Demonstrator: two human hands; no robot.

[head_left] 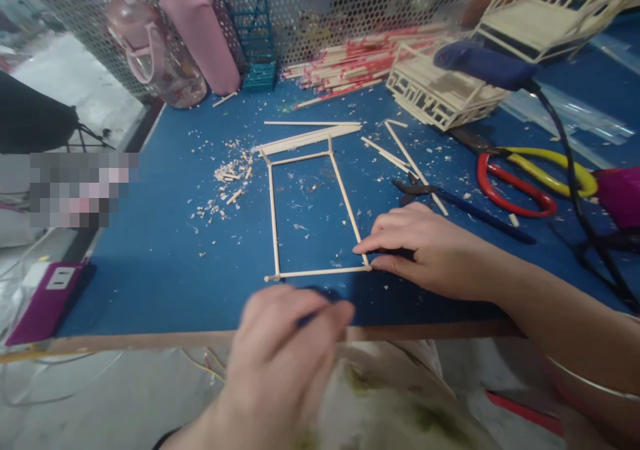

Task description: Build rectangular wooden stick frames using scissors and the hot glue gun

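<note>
While the right hand [425,247] pins one corner down, a rectangular frame of thin wooden sticks [274,220] lies flat on a blue table [150,257], close to its front edge. The frame is made of four sticks, with a short post rising at each far corner. The right hand's forefinger and thumb grip the near right corner, the finger lying across the side stick and the thumb against its end. The left hand [285,343], blurred, is just in front of the near side, apart from the frame, its fingers curled inward; whether it holds anything cannot be told.

Beyond the frame lie loose sticks [310,138]; to its left are scattered wood scraps [230,170]. To its right, near the right hand, are blue-handled cutters [480,217] and, farther off, a tool with red and yellow handles [537,176].

To work this corner well, it seems best to press lightly, keep both sticks flat on the table and check that they meet squarely, since so slender a frame could easily skew. The left hand would do well to avoid knocking the near stick.
</note>
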